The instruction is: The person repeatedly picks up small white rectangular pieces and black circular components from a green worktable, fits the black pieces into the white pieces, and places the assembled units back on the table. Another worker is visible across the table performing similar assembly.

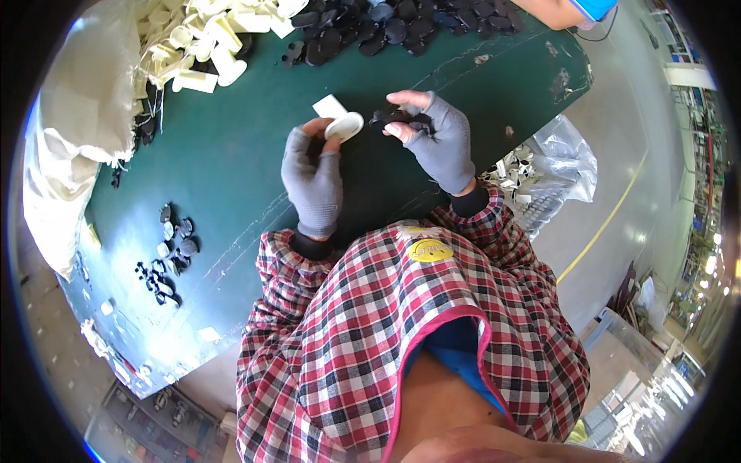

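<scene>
My left hand (pixel 315 174), in a grey fingerless glove, pinches a cream plastic piece (pixel 345 126) with a round flanged end and a flat rectangular tail pointing away from me. To its right, my right hand (pixel 436 137), gloved the same way, grips a small black plastic part (pixel 401 119) between thumb and fingers. Part of the black piece is hidden by the fingers. The two pieces are close together but apart, above the green tabletop (pixel 231 147).
Cream parts (pixel 212 38) are heaped at the far left beside a white woven sack (pixel 77 116). Black round parts (pixel 386 27) are piled along the far side. A smaller black cluster (pixel 171 243) lies at left. A clear plastic bag (pixel 567 162) with pieces stands right. Another person's arm (pixel 552 11) shows far right.
</scene>
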`<state>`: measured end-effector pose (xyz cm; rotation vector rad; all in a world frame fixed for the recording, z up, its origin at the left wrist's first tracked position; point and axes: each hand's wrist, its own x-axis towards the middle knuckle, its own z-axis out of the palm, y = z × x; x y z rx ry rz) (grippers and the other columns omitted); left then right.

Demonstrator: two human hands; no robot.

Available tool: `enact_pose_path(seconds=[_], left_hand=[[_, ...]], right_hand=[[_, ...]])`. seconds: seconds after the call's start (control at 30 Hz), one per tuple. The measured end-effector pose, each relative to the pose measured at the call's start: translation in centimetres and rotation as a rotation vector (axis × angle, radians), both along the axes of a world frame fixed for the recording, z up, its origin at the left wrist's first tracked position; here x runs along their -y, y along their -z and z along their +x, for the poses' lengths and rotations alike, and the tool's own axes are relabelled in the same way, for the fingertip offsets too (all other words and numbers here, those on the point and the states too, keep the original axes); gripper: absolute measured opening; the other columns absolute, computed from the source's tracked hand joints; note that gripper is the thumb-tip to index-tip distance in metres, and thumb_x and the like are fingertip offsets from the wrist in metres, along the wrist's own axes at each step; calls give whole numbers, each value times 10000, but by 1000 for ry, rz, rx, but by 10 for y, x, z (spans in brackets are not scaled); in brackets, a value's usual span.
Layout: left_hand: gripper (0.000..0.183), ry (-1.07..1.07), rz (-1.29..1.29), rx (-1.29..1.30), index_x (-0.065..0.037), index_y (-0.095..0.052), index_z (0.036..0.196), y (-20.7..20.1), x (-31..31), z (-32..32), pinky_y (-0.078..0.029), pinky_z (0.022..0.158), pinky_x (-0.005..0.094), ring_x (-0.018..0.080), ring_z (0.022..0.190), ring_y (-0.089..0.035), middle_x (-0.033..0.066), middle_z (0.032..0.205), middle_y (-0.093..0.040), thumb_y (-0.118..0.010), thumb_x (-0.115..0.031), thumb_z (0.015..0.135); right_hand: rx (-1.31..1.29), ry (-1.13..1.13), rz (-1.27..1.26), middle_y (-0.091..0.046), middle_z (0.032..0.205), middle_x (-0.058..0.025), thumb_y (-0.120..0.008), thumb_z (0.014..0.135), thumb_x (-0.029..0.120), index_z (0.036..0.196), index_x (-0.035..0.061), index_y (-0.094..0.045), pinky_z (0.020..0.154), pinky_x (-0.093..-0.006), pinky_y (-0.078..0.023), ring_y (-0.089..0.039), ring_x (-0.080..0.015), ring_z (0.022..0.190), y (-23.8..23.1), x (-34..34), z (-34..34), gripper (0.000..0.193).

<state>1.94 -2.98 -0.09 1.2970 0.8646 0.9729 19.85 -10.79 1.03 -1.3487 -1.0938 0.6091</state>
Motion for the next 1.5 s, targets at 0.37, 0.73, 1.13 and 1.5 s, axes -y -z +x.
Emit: enact_pose_path(seconds=[0.37, 0.73, 1.13, 1.5], left_hand=[[236, 135, -190, 144, 22, -622, 1179, -6, 5, 4, -479, 865, 234, 101, 940, -599, 46, 1032, -651, -665, -3, 949], [182, 82, -260, 56, 26, -660, 1113, -7, 1, 1, -463, 806, 211, 75, 871, -584, 11, 960, -662, -694, -33, 944], [227, 43, -161, 111, -4, -631, 1146, 0, 1, 3, -450, 785, 213, 68, 849, -544, -5, 921, -593, -687, 36, 929], [191, -10, 123, -171, -5, -716, 1078, 3, -2, 5, -473, 756, 269, 159, 811, -586, 64, 906, -605, -718, 7, 887]], right_hand=[[156, 112, 69, -667, 1002, -55, -765, 858, 8, 1072, 56, -738, 746, -255, -564, -683, -149, 875, 11, -11, -29, 221], [8, 147, 48, -645, 999, -49, -725, 895, 71, 1050, 43, -657, 790, -298, -555, -660, -171, 876, 14, -20, -38, 172], [213, 94, 16, -657, 951, -47, -738, 886, 73, 1029, 52, -668, 752, -285, -554, -668, -161, 835, 12, -21, -30, 161], [-130, 81, -387, -736, 912, -74, -780, 861, 38, 1013, 21, -700, 697, -268, -569, -711, -156, 782, -1, -13, -31, 172]])
